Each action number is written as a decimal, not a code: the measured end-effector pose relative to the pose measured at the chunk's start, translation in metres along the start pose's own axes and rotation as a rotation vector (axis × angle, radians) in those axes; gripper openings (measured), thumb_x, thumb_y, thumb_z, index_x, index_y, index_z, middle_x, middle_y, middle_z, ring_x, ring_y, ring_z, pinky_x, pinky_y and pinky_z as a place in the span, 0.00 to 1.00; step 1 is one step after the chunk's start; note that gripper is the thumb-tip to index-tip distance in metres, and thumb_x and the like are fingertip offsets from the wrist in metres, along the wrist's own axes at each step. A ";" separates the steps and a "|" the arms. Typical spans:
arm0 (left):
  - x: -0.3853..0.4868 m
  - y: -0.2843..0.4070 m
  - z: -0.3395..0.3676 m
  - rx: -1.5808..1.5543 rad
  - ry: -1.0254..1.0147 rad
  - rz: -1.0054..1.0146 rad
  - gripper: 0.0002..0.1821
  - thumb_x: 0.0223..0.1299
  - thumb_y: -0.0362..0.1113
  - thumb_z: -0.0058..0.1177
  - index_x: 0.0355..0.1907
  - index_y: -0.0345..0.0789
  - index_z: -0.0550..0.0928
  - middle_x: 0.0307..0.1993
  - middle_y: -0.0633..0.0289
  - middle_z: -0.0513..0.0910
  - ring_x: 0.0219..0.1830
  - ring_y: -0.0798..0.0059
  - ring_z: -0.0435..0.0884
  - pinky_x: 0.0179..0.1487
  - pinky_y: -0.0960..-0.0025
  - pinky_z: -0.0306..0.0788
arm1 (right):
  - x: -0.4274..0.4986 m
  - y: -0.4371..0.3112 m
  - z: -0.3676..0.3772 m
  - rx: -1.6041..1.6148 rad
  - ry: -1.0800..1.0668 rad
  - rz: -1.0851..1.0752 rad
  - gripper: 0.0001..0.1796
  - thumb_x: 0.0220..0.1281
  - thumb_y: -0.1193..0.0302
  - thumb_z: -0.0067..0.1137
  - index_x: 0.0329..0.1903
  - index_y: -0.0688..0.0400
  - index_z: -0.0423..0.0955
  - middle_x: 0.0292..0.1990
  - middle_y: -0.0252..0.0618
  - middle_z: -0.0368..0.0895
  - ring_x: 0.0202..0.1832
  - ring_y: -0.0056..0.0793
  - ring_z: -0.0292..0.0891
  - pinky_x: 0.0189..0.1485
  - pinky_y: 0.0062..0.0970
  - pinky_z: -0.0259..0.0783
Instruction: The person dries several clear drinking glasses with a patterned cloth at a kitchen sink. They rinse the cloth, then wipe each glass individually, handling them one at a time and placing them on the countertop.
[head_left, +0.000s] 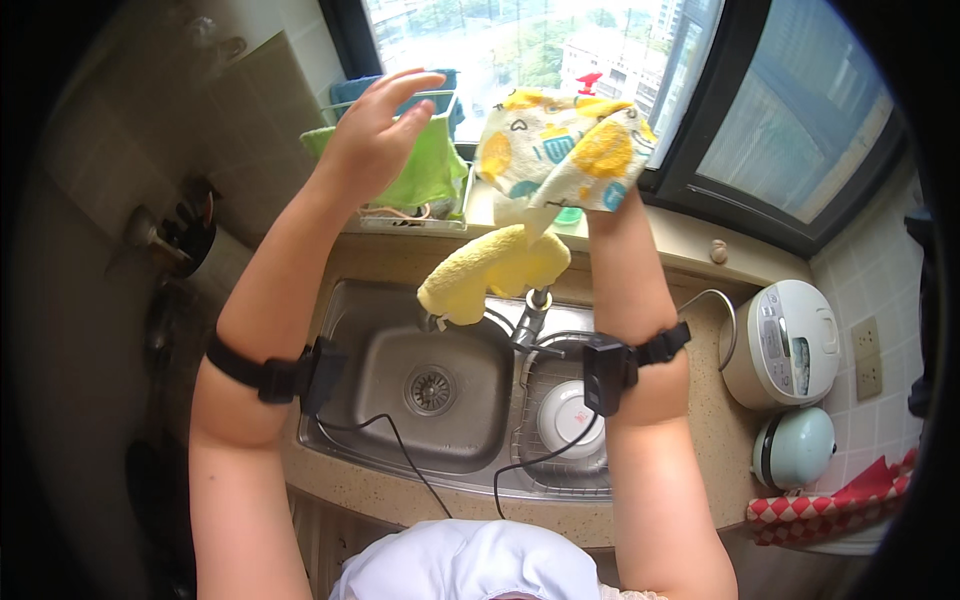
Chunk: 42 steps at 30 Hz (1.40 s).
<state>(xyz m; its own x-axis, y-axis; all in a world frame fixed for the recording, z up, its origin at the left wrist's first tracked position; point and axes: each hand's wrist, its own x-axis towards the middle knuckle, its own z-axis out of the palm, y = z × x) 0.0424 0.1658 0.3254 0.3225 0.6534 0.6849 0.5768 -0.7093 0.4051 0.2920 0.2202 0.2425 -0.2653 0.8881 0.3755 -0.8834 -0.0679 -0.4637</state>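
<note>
A white cloth (559, 154) with a yellow and blue print is spread out in front of the window. My right hand (622, 201) is behind it, nearly all covered; only the wrist side shows below the cloth, which appears held by it. Raised at the left, my left hand (382, 139) has its thumb and fingers apart and nothing in them. Behind that hand a green cloth (427, 169) drapes over a white wire rack (466, 196) on the sill. Lower down, a yellow cloth (491, 270) hangs over the faucet (529, 326).
Below lies a steel double sink (442, 457); an upturned white bowl (562, 412) rests in its right basin. A rice cooker (784, 345) and a pale green pot-like appliance (799, 448) stand on the right. Utensils fill a dark holder (199, 251) at left. A red spray nozzle (589, 82) shows behind the printed cloth.
</note>
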 end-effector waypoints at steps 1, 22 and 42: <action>0.019 -0.002 0.010 0.109 -0.048 -0.012 0.17 0.62 0.38 0.42 0.52 0.36 0.75 0.49 0.54 0.76 0.49 0.69 0.75 0.53 0.69 0.66 | 0.004 0.004 0.000 0.001 -0.012 0.008 0.27 0.66 0.50 0.30 0.59 0.54 0.58 0.54 0.45 0.66 0.53 0.40 0.66 0.52 0.39 0.67; 0.157 -0.002 0.143 -0.086 -0.512 -0.340 0.30 0.65 0.58 0.33 0.49 0.33 0.76 0.38 0.56 0.79 0.40 0.72 0.76 0.45 0.65 0.69 | 0.075 -0.010 0.004 0.033 0.170 -0.095 0.23 0.64 0.49 0.33 0.51 0.50 0.64 0.46 0.39 0.71 0.47 0.37 0.69 0.46 0.39 0.69; 0.138 0.013 0.131 -0.256 -0.139 -0.150 0.27 0.67 0.55 0.31 0.57 0.38 0.71 0.52 0.53 0.74 0.57 0.68 0.70 0.57 0.71 0.66 | 0.054 -0.024 -0.023 -0.078 0.138 -0.108 0.26 0.65 0.48 0.35 0.57 0.53 0.62 0.51 0.41 0.69 0.50 0.37 0.67 0.52 0.35 0.66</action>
<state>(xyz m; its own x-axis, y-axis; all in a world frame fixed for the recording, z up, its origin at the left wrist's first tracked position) 0.1931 0.2814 0.3460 0.3579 0.7728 0.5240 0.4240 -0.6345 0.6462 0.3075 0.2804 0.2559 -0.1101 0.9427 0.3151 -0.8696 0.0621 -0.4898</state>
